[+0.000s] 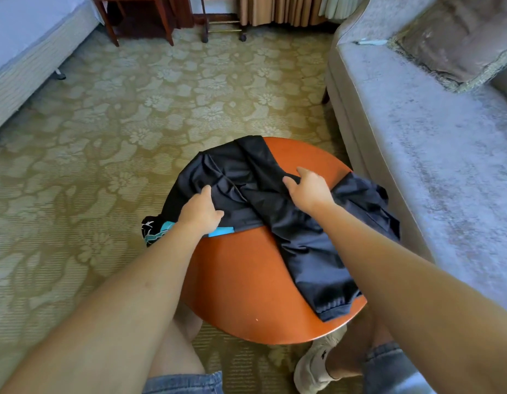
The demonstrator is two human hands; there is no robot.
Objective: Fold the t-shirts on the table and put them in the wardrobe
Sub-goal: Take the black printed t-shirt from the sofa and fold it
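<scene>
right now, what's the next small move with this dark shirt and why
Probably spread the dark t-shirt flat first: it lies bunched and creased across the table, part hanging off the rim, with the left hand and right hand on it.

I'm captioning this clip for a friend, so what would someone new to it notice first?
The eye lands on the round orange table at the centre, with a dark t-shirt rumpled across it and spilling over its right edge. Two bare arms reach in from below, the left hand and right hand each gripping the fabric. A turquoise-and-black garment peeks out at the table's left edge.
</scene>
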